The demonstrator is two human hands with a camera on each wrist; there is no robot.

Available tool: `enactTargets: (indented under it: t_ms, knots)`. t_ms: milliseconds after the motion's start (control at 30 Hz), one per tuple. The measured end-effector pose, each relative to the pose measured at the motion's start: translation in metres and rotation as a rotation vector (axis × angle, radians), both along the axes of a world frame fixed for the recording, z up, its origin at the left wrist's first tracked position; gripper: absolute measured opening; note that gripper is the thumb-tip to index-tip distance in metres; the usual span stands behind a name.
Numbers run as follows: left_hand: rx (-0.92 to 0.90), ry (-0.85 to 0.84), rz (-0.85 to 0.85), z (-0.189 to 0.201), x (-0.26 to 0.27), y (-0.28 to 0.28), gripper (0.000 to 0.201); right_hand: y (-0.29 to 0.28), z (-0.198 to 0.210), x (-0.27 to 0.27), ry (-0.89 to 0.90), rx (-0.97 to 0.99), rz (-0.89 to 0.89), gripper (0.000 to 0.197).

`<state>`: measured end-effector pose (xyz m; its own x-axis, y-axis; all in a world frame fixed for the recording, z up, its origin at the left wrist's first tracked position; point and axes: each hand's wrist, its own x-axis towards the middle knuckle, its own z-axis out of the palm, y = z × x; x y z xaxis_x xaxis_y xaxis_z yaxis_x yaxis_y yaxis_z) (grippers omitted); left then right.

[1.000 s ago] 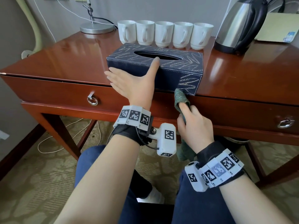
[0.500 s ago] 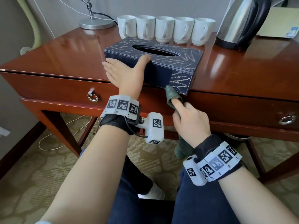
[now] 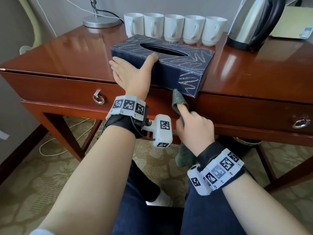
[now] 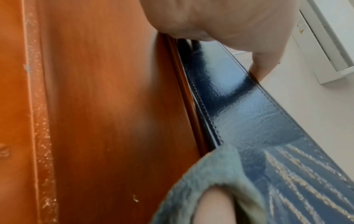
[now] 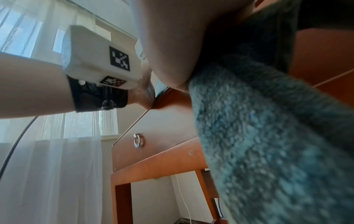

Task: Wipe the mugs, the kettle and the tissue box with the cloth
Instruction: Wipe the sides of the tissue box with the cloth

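The dark blue tissue box (image 3: pixel 171 65) with pale scribbles lies askew at the desk's front edge, its near right corner overhanging. My left hand (image 3: pixel 133 67) steadies it, straight fingers against its left end and thumb on top by the opening. My right hand (image 3: pixel 191 128) grips the green cloth (image 3: pixel 178 100) and presses it with the extended forefinger against the box's lower near edge. In the left wrist view the cloth (image 4: pixel 210 174) meets the box's glossy side (image 4: pixel 258 113). Several white mugs (image 3: pixel 174 28) stand in a row behind the box, with the steel kettle (image 3: pixel 255 22) at the back right.
The red-brown desk (image 3: pixel 71 53) has two drawers with ring pulls (image 3: pixel 98 99). A lamp base (image 3: pixel 100 22) and cables sit at the back left, and a cream pad (image 3: pixel 291 21) lies behind the kettle. My knees are under the desk front.
The box has turned, its right end swinging towards the desk edge. My right hand has slid the cloth leftwards along the box's lower near edge. My left hand stays on the box.
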<state>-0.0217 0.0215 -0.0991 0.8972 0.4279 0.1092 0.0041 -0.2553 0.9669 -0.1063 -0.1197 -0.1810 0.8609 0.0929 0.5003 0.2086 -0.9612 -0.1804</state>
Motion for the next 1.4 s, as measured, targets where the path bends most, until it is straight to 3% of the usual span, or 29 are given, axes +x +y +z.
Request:
enactTargets:
  t_ms: [267, 500, 767, 1033, 1267, 1400]
  knots:
    - [-0.015, -0.007, 0.019, 0.0, -0.002, -0.003, 0.112, 0.001, 0.021, 0.009, -0.126, 0.07, -0.046, 0.044]
    - [0.002, -0.011, 0.009, 0.0, -0.002, -0.003, 0.111, -0.006, 0.004, 0.002, -0.073, 0.041, -0.028, 0.043]
    - [0.011, -0.012, 0.008, 0.0, -0.003, -0.004, 0.109, -0.017, 0.021, 0.007, -0.177, 0.065, -0.019, 0.043]
    - [0.004, -0.013, 0.016, 0.0, -0.003, -0.005, 0.109, -0.019, -0.001, 0.0, -0.109, 0.052, 0.001, 0.042]
    - [0.001, -0.015, 0.023, -0.001, -0.003, -0.005, 0.108, -0.029, 0.013, 0.005, -0.215, 0.08, 0.016, 0.04]
    - [0.003, -0.018, 0.022, -0.001, -0.003, -0.005, 0.108, -0.036, 0.002, -0.001, -0.193, 0.088, 0.024, 0.035]
